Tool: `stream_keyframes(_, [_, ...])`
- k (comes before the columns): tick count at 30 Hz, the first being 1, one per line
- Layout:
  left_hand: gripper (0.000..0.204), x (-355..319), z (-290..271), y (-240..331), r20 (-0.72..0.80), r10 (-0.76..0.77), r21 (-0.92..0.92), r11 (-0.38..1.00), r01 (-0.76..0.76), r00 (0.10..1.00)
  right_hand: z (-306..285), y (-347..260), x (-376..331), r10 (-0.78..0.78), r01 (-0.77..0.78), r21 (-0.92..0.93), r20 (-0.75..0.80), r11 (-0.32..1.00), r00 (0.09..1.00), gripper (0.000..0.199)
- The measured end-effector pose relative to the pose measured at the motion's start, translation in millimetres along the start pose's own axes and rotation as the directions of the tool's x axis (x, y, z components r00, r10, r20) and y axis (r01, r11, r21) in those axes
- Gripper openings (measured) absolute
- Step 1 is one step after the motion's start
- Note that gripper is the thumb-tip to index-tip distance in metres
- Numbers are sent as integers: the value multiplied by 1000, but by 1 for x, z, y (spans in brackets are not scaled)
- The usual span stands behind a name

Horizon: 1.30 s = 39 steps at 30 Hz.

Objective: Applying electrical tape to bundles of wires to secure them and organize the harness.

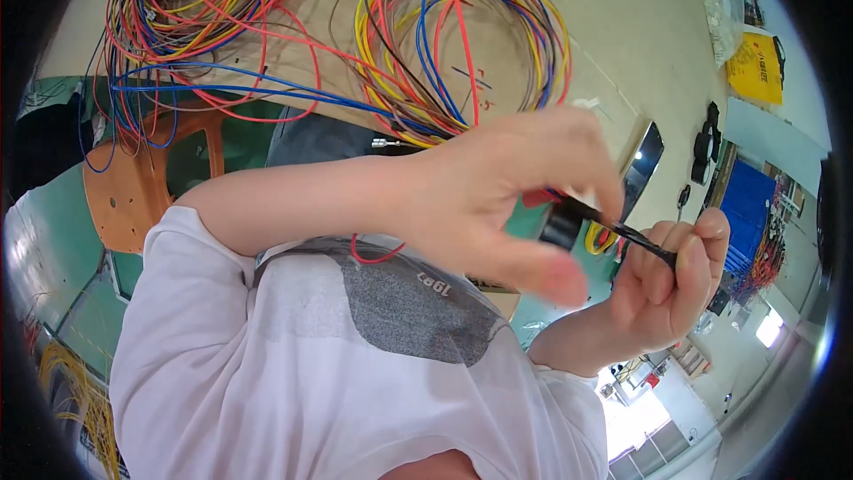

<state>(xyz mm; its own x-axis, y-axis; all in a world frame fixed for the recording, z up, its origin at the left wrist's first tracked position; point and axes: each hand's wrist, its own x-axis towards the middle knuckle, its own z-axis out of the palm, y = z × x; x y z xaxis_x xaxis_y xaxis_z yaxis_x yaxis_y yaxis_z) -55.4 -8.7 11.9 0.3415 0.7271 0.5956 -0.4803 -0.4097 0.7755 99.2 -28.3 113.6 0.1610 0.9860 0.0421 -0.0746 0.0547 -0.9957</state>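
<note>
My left hand (524, 191) reaches across from the left, its fingers curled around a small black roll (562, 224) that looks like electrical tape. A bit of red shows beside the roll, partly hidden by the fingers. From the roll a narrow black strip (633, 236) runs stretched toward my right hand (671, 280), whose closed fingers pinch its end. Just beyond my left wrist, a tied coil of multicoloured wires (555, 31) lies on the table, with metal terminals (385, 143) near its lower end.
A larger wire bundle (133, 27) hangs over the table (631, 27) edge at far left, above an orange chair (120, 200). At right lie a phone (643, 164), black-handled scissors (683, 197) and a yellow bag (755, 69). Blue bins (753, 204) stand beyond.
</note>
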Motion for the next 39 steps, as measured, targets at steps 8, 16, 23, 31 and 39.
stream_keyframes(8, [64, 4, 6, -5, -139, -653, -95, 757, 646, 745, -1, 15, -7, 70, -66, -142, 25, 988, 997, 14])
stream_keyframes(16, [48, 8, -7, 14, -89, -707, -583, 608, 539, 702, -22, 12, 6, 132, -141, 248, 51, 958, 990, 10])
stream_keyframes(23, [64, -12, -3, -9, -18, -167, 238, 957, 166, 986, -15, 6, 3, 171, -182, 165, 76, 969, 982, 12])
stream_keyframes(31, [74, -1, -5, -20, -87, -563, 141, 810, 570, 822, -7, 17, -4, 154, -155, -99, -18, 983, 988, 18])
stream_keyframes(39, [55, -10, -5, -8, -241, -299, -217, 944, 250, 923, -41, 16, 15, 240, -295, 321, 202, 900, 950, 19])
